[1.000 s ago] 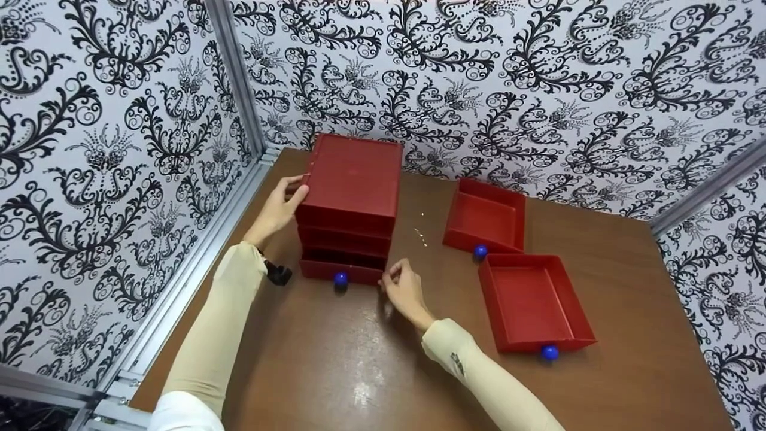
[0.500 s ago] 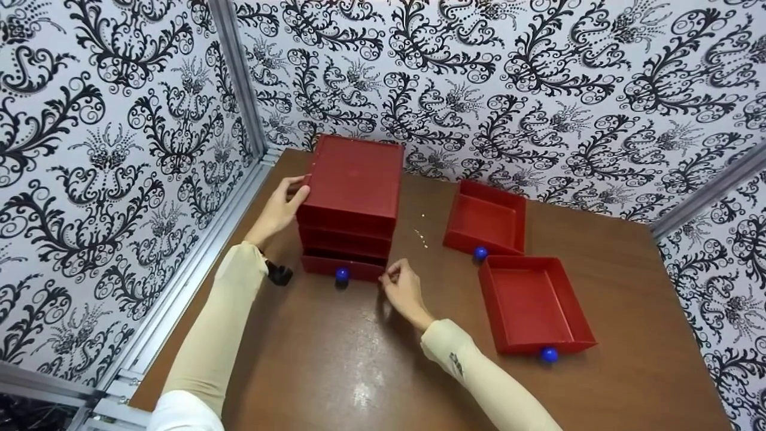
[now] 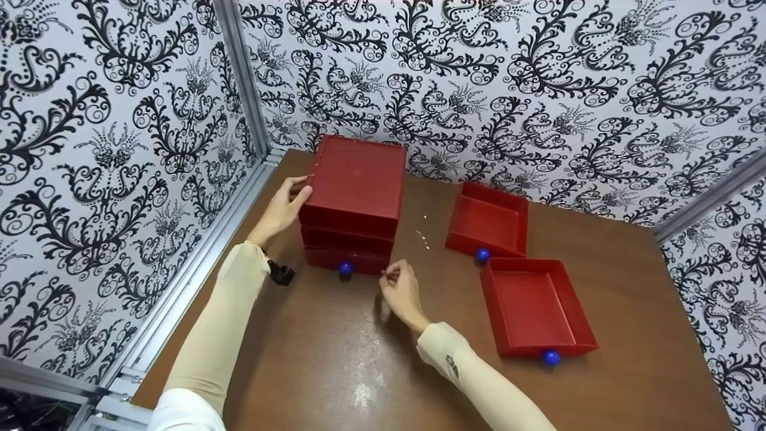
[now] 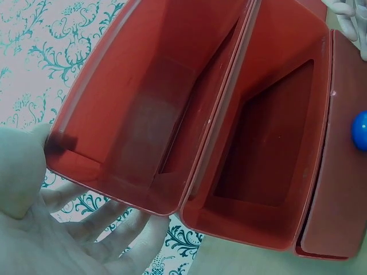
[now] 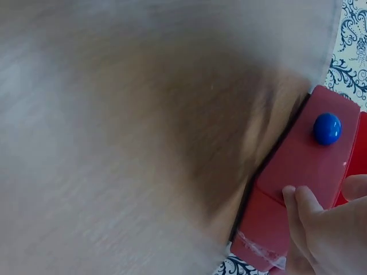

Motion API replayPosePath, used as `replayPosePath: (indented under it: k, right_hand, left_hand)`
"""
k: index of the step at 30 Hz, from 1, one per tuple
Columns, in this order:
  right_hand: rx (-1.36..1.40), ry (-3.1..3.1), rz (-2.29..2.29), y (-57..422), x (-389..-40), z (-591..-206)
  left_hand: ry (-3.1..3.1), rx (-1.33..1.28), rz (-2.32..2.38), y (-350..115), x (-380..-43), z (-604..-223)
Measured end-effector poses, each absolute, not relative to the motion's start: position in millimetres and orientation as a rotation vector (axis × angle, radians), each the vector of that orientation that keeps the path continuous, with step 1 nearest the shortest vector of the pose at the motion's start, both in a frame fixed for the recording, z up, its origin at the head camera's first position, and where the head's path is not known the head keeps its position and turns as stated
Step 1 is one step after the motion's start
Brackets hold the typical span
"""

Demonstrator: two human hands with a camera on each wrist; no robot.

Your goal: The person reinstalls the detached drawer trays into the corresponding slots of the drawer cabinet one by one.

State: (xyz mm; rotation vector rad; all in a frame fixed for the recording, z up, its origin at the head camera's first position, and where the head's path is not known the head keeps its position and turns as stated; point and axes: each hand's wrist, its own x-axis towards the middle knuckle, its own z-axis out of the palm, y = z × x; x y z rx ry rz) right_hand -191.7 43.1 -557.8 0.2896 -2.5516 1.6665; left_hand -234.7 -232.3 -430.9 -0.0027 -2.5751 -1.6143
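Observation:
A red drawer cabinet (image 3: 359, 179) stands toward the back left of the brown table. Its two upper compartments lie bare in the left wrist view. The bottom drawer (image 3: 323, 258), with a round blue knob (image 3: 345, 268), sits in the lowest slot, its front about flush with the frame. My left hand (image 3: 281, 209) grips the cabinet's upper left edge, thumb on top and fingers along the side (image 4: 97, 235). With the fingertips, my right hand (image 3: 404, 293) touches the right end of the drawer front (image 5: 304, 154), below and right of the knob.
Two red drawers with blue knobs lie to the right: one farther back (image 3: 488, 218), one nearer (image 3: 535, 305). Their corners nearly meet. Small gold-coloured specks (image 3: 423, 238) lie between cabinet and drawers. Patterned walls (image 3: 455, 90) stand behind and left, with metal rails (image 3: 197, 251).
The bottom drawer has slid back into the cabinet, its blue knob moving away from me. My right hand has followed slightly with it; my left hand has kept its hold on the cabinet.

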Motion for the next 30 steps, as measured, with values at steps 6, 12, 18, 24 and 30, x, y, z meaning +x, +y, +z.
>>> replayPosePath:
  k: [6, 12, 18, 24, 30]
  right_hand:
    - [0.318, -2.559, 1.625, 41.8, -188.3, -559.9]
    - [0.334, -2.557, 1.635, 40.8, -187.2, -560.4]
    - [0.401, -2.563, 1.631, 37.9, -185.4, -562.6]
    - [0.467, -2.592, 1.524, 36.9, -183.7, -567.2]
    - [0.517, -2.591, 1.463, 37.4, -183.1, -569.7]
  left_hand:
    - [-2.582, 0.018, -1.616, -230.7, -235.1, -433.1]
    - [-2.587, 0.02, -1.603, -229.5, -235.7, -432.7]
    - [-2.598, 0.018, -1.577, -231.5, -236.9, -432.8]
    - [-2.592, 0.024, -1.581, -232.7, -237.1, -432.1]
    - [-2.58, 0.037, -1.583, -231.5, -236.5, -432.4]
